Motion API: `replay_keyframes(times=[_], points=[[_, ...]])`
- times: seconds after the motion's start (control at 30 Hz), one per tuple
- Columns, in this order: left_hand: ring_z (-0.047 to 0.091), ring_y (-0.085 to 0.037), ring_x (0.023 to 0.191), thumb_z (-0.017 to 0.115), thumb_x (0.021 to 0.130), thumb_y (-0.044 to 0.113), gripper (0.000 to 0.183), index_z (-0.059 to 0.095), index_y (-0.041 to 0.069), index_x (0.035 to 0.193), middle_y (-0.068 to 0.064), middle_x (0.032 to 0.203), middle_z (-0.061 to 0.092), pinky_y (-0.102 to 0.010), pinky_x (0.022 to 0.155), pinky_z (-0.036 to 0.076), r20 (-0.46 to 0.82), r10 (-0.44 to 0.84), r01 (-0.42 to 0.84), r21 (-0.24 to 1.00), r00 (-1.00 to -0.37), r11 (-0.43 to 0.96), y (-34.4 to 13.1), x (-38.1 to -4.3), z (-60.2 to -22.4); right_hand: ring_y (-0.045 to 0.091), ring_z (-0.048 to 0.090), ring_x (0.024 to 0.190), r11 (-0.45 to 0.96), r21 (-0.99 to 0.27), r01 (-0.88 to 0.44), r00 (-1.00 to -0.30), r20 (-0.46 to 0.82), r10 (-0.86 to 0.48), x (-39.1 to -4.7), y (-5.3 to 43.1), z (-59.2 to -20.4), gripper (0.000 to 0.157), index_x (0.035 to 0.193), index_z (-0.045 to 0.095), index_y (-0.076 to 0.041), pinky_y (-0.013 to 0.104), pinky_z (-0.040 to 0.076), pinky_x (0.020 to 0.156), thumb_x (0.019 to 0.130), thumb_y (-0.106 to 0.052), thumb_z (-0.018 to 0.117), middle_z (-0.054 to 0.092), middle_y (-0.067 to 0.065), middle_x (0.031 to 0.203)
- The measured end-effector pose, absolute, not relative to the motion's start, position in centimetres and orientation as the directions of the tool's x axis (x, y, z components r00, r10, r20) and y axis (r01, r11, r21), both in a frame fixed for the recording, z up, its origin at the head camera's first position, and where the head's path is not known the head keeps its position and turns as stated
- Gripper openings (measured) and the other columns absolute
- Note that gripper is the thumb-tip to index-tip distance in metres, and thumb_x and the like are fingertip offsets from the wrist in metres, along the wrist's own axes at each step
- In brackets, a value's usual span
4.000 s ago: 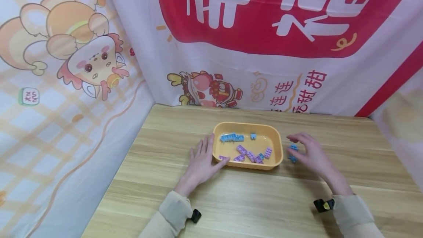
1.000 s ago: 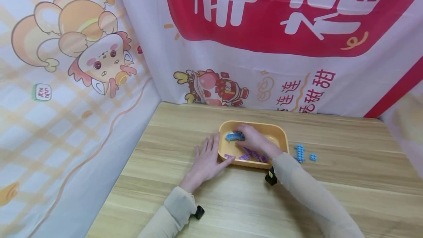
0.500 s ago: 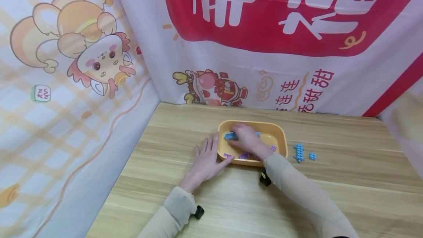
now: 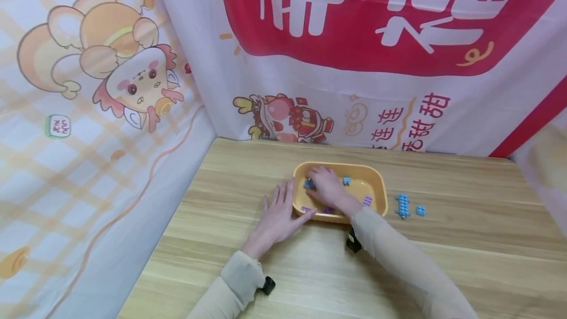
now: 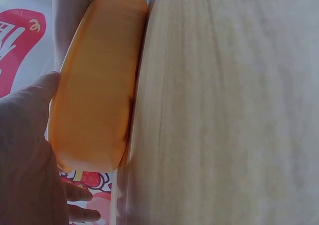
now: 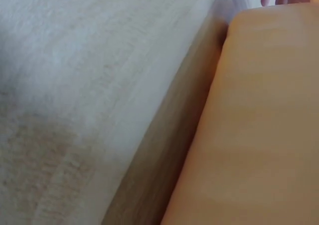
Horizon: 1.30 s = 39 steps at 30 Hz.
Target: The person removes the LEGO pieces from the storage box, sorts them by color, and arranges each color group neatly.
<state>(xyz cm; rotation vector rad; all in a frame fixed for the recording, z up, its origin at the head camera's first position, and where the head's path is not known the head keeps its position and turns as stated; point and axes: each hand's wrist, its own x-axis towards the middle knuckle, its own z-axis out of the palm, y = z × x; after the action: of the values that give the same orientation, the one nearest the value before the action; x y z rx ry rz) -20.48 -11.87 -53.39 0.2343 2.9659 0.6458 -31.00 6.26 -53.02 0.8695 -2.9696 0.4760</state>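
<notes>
A shallow orange-yellow plastic bin [image 4: 376, 178] stands on the table, holding blue and purple toy building bricks. My left hand [image 4: 275, 218] rests against its left end, fingers straight and thumb over the near rim. Inside the bin, my right hand [image 4: 328, 186] has its fingers and thumb around blue building bricks [image 4: 308, 184], partly hidden by the hand. Near the far wall lies a small blue brick [image 4: 346, 181]. A purple brick [image 4: 367, 201] sits at the right, with others partly covered by the right wrist. Only the bin's outer wall [image 6: 259, 110] fills the right wrist view.
Right of the bin on the wooden table [image 4: 310, 270] lie a long blue brick assembly [image 4: 402, 206] and a small square blue brick [image 4: 420, 210]. A printed cloth [image 4: 283, 87] hangs behind the table, and another patterned cloth [image 4: 110, 161] covers the left side.
My right hand has gone from the blue bricks on the table into the bin, then shifted slightly left among its blue bricks. A small blue brick now lies apart at right. My left hand stays.
</notes>
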Motion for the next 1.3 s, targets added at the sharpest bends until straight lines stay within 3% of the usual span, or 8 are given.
replay_keyframes(times=[0.33,0.7,1.07,1.3], points=[[0.014,-0.044,0.172,0.041,0.099,0.09,0.116,-0.003,0.019,0.179,-0.017,0.186,0.009,-0.075,0.137,0.009,-0.065,0.175,0.13,0.432,-0.983,0.893,-11.9,-20.3,-53.5,0.044,0.063,0.137,0.781,-0.34,-0.523,-0.851,0.167,-0.497,-30.3,8.0,-52.6,0.048,0.133,0.073,0.002,0.075,0.045,0.12,0.091,-0.017,0.088,0.071,0.023,0.141],[0.014,-0.045,0.172,0.041,0.098,0.091,0.117,-0.001,0.019,0.179,-0.017,0.186,0.009,-0.075,0.137,0.008,-0.061,0.168,0.124,0.444,-0.984,0.888,-11.8,-20.4,-53.6,0.039,0.068,0.125,0.746,-0.473,-0.468,-0.88,0.174,-0.442,-29.5,9.6,-50.8,0.045,0.131,0.074,-0.001,0.065,0.045,0.122,0.09,-0.013,0.089,0.078,0.019,0.13],[0.012,-0.043,0.173,0.041,0.098,0.091,0.116,-0.009,0.023,0.178,-0.016,0.187,0.006,-0.073,0.138,0.004,-0.075,0.164,0.114,0.446,-0.984,0.888,-11.9,-20.4,-53.4,0.032,0.071,0.111,0.699,-0.617,-0.362,-0.92,0.117,-0.373,-28.5,12.1,-49.3,0.049,0.138,0.067,0.002,0.048,0.067,0.095,0.092,-0.006,0.084,0.073,0.018,0.124],[0.012,-0.043,0.173,0.041,0.098,0.091,0.116,-0.005,0.022,0.178,-0.016,0.187,0.007,-0.073,0.138,0.005,-0.072,0.162,0.112,0.452,-0.984,0.885,-11.9,-20.5,-53.6,0.034,0.07,0.11,0.643,-0.687,-0.338,-0.93,0.138,-0.341,-28.3,12.9,-49.4,0.039,0.127,0.066,0.001,0.051,0.065,0.098,0.091,0.004,0.081,0.072,0.018,0.118]])
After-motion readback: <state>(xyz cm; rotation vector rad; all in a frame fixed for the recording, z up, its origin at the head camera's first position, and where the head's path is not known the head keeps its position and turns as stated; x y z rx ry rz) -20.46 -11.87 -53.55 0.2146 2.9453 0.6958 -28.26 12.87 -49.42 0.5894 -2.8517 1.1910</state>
